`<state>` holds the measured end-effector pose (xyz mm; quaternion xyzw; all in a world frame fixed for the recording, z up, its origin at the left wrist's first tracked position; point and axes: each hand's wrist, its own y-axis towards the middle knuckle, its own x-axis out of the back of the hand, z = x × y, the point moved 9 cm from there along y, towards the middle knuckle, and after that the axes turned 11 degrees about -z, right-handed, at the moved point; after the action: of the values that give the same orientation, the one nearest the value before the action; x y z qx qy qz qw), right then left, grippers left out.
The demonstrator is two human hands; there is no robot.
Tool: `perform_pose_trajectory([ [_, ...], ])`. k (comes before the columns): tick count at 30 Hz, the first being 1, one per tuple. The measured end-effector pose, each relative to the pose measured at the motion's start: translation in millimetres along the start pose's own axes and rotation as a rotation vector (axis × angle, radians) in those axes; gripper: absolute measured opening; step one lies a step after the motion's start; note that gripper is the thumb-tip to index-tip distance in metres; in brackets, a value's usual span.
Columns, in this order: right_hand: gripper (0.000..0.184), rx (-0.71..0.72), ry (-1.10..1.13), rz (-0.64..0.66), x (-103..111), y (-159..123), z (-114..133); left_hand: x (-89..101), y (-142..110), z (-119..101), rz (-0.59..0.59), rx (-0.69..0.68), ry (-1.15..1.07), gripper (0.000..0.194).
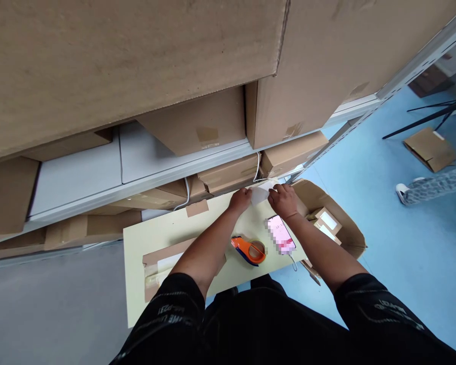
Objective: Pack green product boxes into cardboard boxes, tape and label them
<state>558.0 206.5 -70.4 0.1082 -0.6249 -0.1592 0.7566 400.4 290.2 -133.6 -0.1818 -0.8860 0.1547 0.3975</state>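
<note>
Over the far edge of the table, my left hand (241,199) pinches the left side of a thin white sheet (260,195). My right hand (283,199) has its fingers closed on the sheet's right side, so it stretches between both hands. Whether it is paper or plastic I cannot tell. Nearer to me lies an orange and blue tape dispenser (247,250) with a roll of tape. A phone (281,234) with a lit pink screen rests below my right hand, a white cable plugged in. Partly behind my left forearm is a flat cardboard box (150,258) with a white label.
The pale yellow table (137,243) stands against shelving (137,185) stacked with large cartons (296,66). A scrap of cardboard (197,208) lies at its back edge. To the right, an open carton (349,228) holds small labelled boxes (328,220). Another person's leg (437,186) shows far right.
</note>
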Motion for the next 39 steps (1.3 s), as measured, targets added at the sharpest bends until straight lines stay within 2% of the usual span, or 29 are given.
perform_pose_trajectory([
  [2, 0.029, 0.066, 0.034, 0.030, 0.0, -2.0, 17.3, -6.6, -4.0, 0.1, 0.059, 0.076, -0.158, 0.054],
  [4, 0.031, 0.072, 0.075, 0.098, -5.2, -5.3, 30.9, -14.4, -9.6, -1.6, 0.120, 0.107, -0.258, 0.057],
  [8, 0.032, 0.026, 0.218, 0.213, -18.6, -13.3, 45.9, -14.6, -14.9, -0.5, 0.100, 0.064, -0.179, 0.038],
  [12, 0.039, -0.013, 0.378, 0.205, -29.7, -12.6, 40.2, -8.5, -12.5, 11.7, 0.092, 0.104, -0.134, 0.027],
  [14, 0.049, -0.011, 0.375, 0.244, -42.1, -10.8, 34.9, -4.7, -10.6, 18.6, 0.101, 0.129, -0.114, 0.026],
  [17, 0.066, 0.059, 0.289, 0.384, -66.1, -11.8, 37.2, 1.4, -9.3, 28.8, 0.112, 0.165, -0.067, 0.025],
  [20, 0.072, 0.109, 0.170, 0.482, -82.2, -14.1, 42.7, 8.5, -8.8, 38.1, 0.112, 0.189, 0.003, 0.025],
  [25, 0.074, 0.041, 0.064, 0.486, -87.5, -11.9, 37.3, 19.5, -5.3, 47.6, 0.104, 0.185, 0.117, 0.023],
  [39, 0.078, 0.054, 0.020, 0.494, -95.6, -14.4, 37.9, 42.9, -8.1, 51.7, 0.092, 0.134, 0.352, 0.021],
])
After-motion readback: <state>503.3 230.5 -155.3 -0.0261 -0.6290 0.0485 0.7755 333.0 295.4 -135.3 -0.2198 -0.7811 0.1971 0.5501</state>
